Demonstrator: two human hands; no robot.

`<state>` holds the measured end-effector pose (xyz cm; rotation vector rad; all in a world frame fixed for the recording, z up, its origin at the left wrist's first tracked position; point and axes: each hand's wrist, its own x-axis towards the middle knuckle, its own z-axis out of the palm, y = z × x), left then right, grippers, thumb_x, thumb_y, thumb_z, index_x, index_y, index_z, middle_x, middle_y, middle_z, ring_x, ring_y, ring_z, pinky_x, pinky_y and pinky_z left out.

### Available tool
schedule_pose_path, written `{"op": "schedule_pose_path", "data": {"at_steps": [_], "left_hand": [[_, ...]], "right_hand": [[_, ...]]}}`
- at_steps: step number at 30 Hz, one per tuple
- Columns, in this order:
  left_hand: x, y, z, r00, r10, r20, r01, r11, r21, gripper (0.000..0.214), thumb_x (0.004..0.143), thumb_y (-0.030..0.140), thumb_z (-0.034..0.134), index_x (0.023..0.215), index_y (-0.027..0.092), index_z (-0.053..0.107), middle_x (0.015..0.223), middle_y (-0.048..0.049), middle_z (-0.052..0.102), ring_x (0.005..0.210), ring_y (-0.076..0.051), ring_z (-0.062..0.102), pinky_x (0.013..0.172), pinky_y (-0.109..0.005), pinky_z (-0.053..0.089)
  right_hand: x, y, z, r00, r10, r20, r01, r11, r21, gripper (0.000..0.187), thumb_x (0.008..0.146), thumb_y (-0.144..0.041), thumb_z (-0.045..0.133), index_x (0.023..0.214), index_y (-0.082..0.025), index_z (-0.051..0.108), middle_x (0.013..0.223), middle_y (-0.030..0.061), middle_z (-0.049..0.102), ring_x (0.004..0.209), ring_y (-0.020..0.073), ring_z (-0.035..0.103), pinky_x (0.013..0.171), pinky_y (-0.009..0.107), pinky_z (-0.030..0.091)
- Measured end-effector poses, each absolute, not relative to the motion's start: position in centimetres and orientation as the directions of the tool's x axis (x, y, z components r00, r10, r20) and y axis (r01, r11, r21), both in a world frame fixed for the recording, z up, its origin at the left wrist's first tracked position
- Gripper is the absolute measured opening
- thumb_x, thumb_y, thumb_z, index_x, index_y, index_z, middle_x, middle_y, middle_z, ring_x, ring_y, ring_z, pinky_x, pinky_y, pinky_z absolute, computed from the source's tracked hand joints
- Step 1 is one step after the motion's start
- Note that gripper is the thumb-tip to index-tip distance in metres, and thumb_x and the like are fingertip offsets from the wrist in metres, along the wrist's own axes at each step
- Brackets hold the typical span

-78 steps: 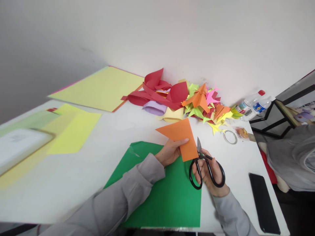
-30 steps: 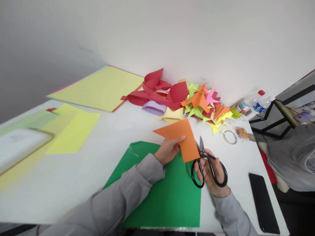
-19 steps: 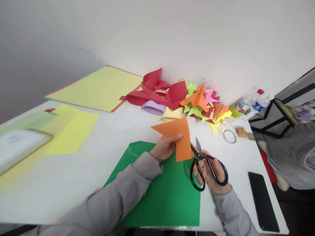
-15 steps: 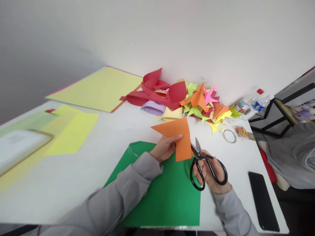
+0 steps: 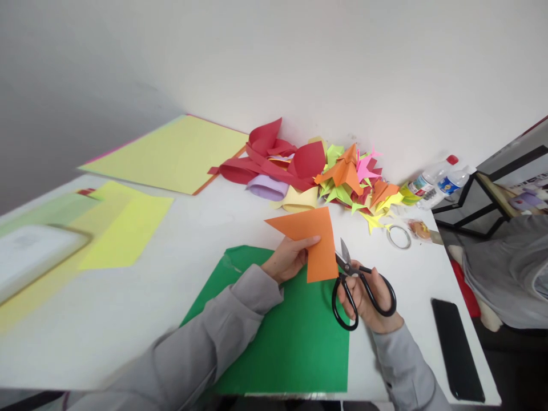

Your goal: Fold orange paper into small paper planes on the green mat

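Note:
My left hand (image 5: 291, 258) pinches a folded piece of orange paper (image 5: 322, 257), thumb on top and fingers behind it. The paper has a pointed flap toward the left and a straight right edge. In my right hand (image 5: 368, 297) are black-handled scissors (image 5: 351, 273), their blades apart and pointing up beside the paper's right edge. One blade lies close to that edge; whether it touches cannot be made out. Beneath both hands lies a large green sheet (image 5: 295, 342) on the white table (image 5: 180, 257).
Red curled paper shapes (image 5: 265, 160) and folded paper pieces (image 5: 342, 174) are heaped along the wall. Two bottles (image 5: 445, 185), a tape roll (image 5: 398, 237) and a black phone (image 5: 457, 348) are at right. Yellow sheets (image 5: 128, 228) and a white device (image 5: 38, 257) lie left.
The orange paper has shifted slightly right and turned a little in my left hand. An orange bit beside the blades at its right edge no longer shows. The scissors remain open, nearly in place.

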<state>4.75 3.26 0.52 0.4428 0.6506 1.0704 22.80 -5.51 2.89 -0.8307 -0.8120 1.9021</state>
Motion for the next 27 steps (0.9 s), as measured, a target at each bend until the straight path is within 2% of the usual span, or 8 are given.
{"op": "schedule_pose_path", "data": {"at_steps": [7,13,27], "left_hand": [[4.9,2.9,0.4,0.335,0.903,-0.267,-0.642,0.427,0.637,0.049,0.065,0.012,0.078,0.111,0.016,0.061,0.092,-0.0052,0.071,0.077,-0.018,0.068,0.069,-0.029,0.059],[5.4,2.2,0.3,0.367,0.894,-0.258,-0.597,0.439,0.672,0.036,0.065,0.019,0.080,0.097,0.014,0.065,0.094,-0.0073,0.070,0.079,-0.020,0.067,0.067,-0.031,0.058],[5.8,1.9,0.6,0.359,0.892,-0.276,-0.602,0.447,0.661,0.034,0.065,0.020,0.078,0.095,0.013,0.063,0.088,-0.0079,0.070,0.074,-0.020,0.066,0.066,-0.031,0.057]], "right_hand": [[22.7,-5.4,2.6,-0.342,0.907,-0.247,-0.443,-0.388,-0.808,0.057,0.078,-0.070,0.052,0.108,-0.022,0.050,0.066,0.0018,0.067,0.040,0.0137,0.054,0.035,0.021,0.036],[22.3,-5.1,2.7,-0.322,0.913,-0.249,-0.469,-0.382,-0.796,0.055,0.074,-0.069,0.058,0.100,-0.021,0.050,0.063,0.0007,0.067,0.038,0.0139,0.053,0.033,0.021,0.035],[22.3,-5.1,1.4,-0.313,0.943,-0.112,-0.503,-0.264,-0.823,0.049,0.082,-0.065,0.051,0.104,-0.021,0.053,0.063,0.0003,0.067,0.040,0.0132,0.057,0.035,0.020,0.040]]}}
